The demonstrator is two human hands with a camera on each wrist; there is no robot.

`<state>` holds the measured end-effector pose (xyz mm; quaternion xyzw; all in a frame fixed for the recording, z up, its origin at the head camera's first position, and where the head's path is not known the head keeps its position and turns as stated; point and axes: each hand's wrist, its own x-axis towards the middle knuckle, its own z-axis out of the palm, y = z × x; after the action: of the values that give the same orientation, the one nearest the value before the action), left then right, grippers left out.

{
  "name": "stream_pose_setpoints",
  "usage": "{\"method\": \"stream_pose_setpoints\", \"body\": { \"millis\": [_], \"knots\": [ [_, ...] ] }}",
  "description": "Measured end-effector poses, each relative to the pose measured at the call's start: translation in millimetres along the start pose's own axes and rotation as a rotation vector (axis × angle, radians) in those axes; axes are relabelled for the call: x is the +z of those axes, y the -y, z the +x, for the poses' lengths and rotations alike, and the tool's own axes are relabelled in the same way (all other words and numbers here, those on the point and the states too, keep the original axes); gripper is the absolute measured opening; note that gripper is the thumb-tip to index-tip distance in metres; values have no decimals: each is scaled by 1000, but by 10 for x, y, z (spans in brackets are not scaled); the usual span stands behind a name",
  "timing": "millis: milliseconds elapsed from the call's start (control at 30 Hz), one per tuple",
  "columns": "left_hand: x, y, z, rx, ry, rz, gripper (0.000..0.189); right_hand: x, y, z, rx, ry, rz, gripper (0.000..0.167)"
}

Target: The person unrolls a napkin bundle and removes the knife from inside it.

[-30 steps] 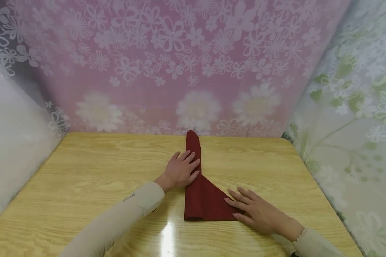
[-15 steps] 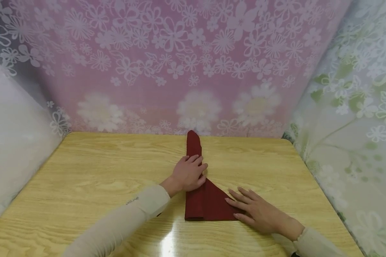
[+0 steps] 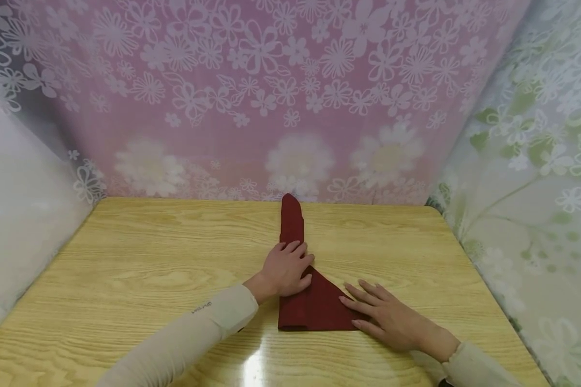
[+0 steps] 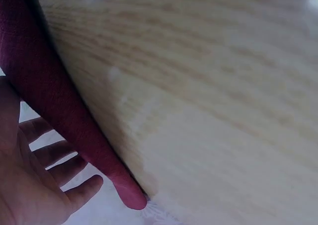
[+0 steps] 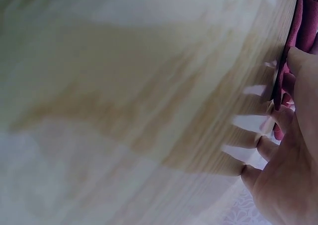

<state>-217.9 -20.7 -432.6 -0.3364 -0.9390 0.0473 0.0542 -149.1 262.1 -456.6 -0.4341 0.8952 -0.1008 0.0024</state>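
Note:
A dark red cloth, folded into a long upright strip with a triangular flap at its lower right, lies on the wooden table. My left hand rests across the middle of the strip, fingers spread and fairly straight. In the left wrist view the cloth runs diagonally beside the left hand. At the flap's right corner, my right hand presses with extended fingers, hiding that corner. The right wrist view shows the right hand with its thumb at the layered edge of the cloth.
The wooden table has a light reflection near its front. A pink floral curtain stands along the back edge, where the cloth's rounded tip reaches. Pale floral sheets hang at the right and left sides.
My left hand has slid along the strip toward me and slightly right. The right hand has stayed at the flap's corner, and the cloth has kept nearly the same shape.

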Motion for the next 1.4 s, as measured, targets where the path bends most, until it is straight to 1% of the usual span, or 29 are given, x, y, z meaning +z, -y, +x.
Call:
{"method": "stream_pose_setpoints", "body": {
  "millis": [267,533,700,833,933,1100,1400],
  "knots": [
    [22,5,23,-17,22,-18,35,-7,6,-3,-4,-5,8,48],
    [19,1,39,-38,-7,-34,32,4,-14,2,-10,-11,13,48],
    [42,7,38,-54,-11,-48,30,16,-14,1,-1,-2,28,48],
    [50,18,36,-56,-34,-74,31,11,-14,-5,-4,-4,25,48],
    [56,33,37,-53,-68,-94,31,4,-19,-1,-9,-11,20,48],
    [50,59,35,-47,-101,-128,30,1,-26,12,-4,-16,17,48],
    [33,86,-9,-44,-42,-170,35,14,-10,-8,2,-10,37,48]
  ]
}}
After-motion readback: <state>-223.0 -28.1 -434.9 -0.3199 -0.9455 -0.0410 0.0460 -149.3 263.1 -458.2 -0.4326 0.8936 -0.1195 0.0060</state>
